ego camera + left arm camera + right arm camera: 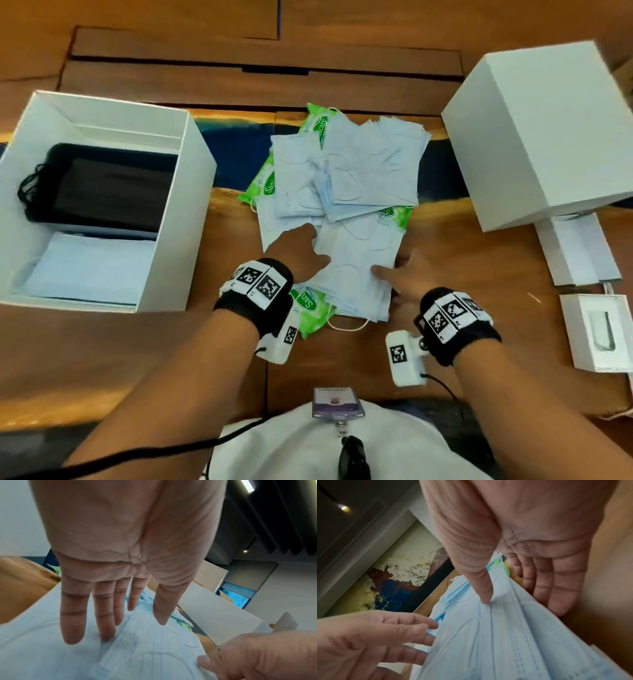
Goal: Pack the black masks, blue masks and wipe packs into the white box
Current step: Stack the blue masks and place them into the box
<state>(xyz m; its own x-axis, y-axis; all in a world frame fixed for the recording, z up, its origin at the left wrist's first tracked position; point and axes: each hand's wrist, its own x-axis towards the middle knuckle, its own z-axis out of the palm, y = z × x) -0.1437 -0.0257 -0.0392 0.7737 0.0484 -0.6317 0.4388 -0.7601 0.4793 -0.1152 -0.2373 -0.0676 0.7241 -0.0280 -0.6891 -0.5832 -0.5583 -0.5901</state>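
Observation:
The white box point(191, 205) stands open at the left, with black masks point(109, 185) in its far compartment and blue masks point(89, 267) in the near one. A loose pile of blue masks point(370, 164) lies mid-table over several green wipe packs point(310, 308). My right hand point(397, 270) pinches the near stack of blue masks point(356, 246) at its right edge. Its thumb point(481, 585) is on top and its fingers point(556, 588) run under the edge. My left hand point(301, 245) lies flat, and its straight fingers point(104, 615) touch the masks point(154, 649).
A tall closed white box point(548, 130) stands at the right. Two small white boxes point(579, 250) point(599, 332) lie nearer along the right edge. The wooden table point(102, 349) has a blue resin strip. A badge point(337, 399) hangs at my chest.

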